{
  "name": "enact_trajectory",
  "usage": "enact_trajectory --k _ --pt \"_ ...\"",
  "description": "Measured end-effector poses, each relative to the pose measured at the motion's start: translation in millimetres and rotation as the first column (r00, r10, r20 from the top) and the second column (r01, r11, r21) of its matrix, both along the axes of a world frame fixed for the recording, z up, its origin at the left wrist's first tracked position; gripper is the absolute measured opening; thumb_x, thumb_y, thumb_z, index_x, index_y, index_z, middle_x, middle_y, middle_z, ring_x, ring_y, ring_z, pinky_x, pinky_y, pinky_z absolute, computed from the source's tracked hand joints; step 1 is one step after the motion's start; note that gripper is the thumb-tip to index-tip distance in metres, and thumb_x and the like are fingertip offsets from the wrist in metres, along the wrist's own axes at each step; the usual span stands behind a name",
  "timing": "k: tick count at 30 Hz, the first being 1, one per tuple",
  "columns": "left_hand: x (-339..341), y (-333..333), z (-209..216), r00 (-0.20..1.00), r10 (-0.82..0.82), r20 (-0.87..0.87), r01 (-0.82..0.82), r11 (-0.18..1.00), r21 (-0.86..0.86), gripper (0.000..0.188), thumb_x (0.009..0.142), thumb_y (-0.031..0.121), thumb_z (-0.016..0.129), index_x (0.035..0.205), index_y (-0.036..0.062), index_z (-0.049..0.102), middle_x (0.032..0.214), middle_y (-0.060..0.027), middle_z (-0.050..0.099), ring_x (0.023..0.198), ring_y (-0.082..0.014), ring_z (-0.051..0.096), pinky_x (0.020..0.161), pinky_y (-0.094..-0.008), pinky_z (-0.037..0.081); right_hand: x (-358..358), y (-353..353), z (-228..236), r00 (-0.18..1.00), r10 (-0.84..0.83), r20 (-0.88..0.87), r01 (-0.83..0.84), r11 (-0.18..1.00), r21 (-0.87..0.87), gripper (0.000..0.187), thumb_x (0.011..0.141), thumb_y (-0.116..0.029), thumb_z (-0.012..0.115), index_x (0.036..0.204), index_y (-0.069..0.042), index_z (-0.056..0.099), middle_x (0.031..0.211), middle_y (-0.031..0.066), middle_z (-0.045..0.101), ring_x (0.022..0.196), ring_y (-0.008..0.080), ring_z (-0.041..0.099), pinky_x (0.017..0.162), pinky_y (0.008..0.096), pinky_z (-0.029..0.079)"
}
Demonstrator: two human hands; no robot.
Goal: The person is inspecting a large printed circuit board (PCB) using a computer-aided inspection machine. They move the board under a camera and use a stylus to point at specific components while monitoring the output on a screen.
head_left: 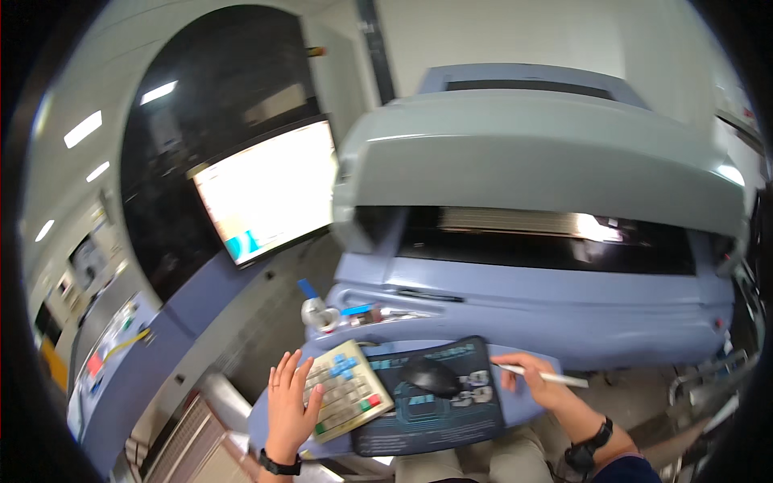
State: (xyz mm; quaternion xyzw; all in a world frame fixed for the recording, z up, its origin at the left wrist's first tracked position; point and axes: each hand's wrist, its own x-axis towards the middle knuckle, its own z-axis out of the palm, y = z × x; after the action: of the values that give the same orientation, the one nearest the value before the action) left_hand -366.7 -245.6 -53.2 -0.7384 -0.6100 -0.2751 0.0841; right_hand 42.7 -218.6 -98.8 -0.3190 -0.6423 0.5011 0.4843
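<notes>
My left hand (290, 397) is raised at the left edge of a beige keypad (349, 392) with blue, red and green keys. Its fingers are stretched out and hold nothing; whether they touch the keys I cannot tell. A slim white pen-like stick (568, 379) is pinched in my right hand (531, 380), just past the right edge of the dark mouse mat (435, 431). On that mat rests a black computer mouse (431, 377), apart from both hands.
Ahead stands a large blue-grey machine (483, 294) with a raised grey cover (547, 173). A lit monitor (274, 189) is at the left. A white roll-like item (320, 315) and small tools (407, 313) lie in a tray behind the keypad. A second blue-grey machine (145, 386) is farther left.
</notes>
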Motion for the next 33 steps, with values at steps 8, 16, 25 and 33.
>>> enact_trajectory --k 8,16,25,33 --pt "181 119 53 0.697 -0.702 -0.144 0.682 0.712 -0.169 0.044 0.092 0.034 0.058 0.128 0.0097 0.056 0.135 -0.0156 0.051 0.131 -0.0357 0.042 0.111 -0.0500 0.028 109 40 46 0.843 -0.538 0.014 0.538 0.843 0.020 0.022 0.094 -0.021 0.054 0.106 -0.004 0.061 0.086 0.0016 0.058 0.078 0.0087 0.051 0.072 0.0239 0.044" --pt "375 215 9 0.809 -0.578 -0.104 0.587 0.789 0.182 0.062 0.093 0.049 0.047 0.144 0.0155 0.038 0.149 -0.0111 0.036 0.141 -0.0306 0.028 0.113 -0.0583 0.016 199 110 50 0.518 -0.855 0.010 0.792 0.484 0.372 0.027 0.085 -0.021 0.066 0.102 0.000 0.061 0.088 0.0074 0.064 0.083 0.0145 0.061 0.074 0.0291 0.049" --pt "399 225 12 0.880 -0.461 -0.114 0.473 0.871 0.130 0.060 0.094 0.053 0.041 0.142 0.0168 0.042 0.149 -0.0087 0.038 0.139 -0.0287 0.032 0.114 -0.0602 0.012 257 183 20 0.420 -0.884 0.203 0.792 0.467 0.394 0.034 0.077 -0.032 0.071 0.084 0.000 0.061 0.083 0.0141 0.064 0.077 0.0228 0.063 0.068 0.0370 0.050" --pt "392 225 10 0.875 -0.485 0.003 0.482 0.870 0.108 0.064 0.093 0.051 0.042 0.143 0.0119 0.041 0.150 -0.0116 0.036 0.141 -0.0283 0.029 0.116 -0.0556 0.011 248 200 42 0.329 -0.922 0.203 0.818 0.386 0.426 0.050 0.073 -0.018 0.070 0.115 0.003 0.052 0.097 0.0177 0.064 0.090 0.0350 0.066 0.077 0.0418 0.052"
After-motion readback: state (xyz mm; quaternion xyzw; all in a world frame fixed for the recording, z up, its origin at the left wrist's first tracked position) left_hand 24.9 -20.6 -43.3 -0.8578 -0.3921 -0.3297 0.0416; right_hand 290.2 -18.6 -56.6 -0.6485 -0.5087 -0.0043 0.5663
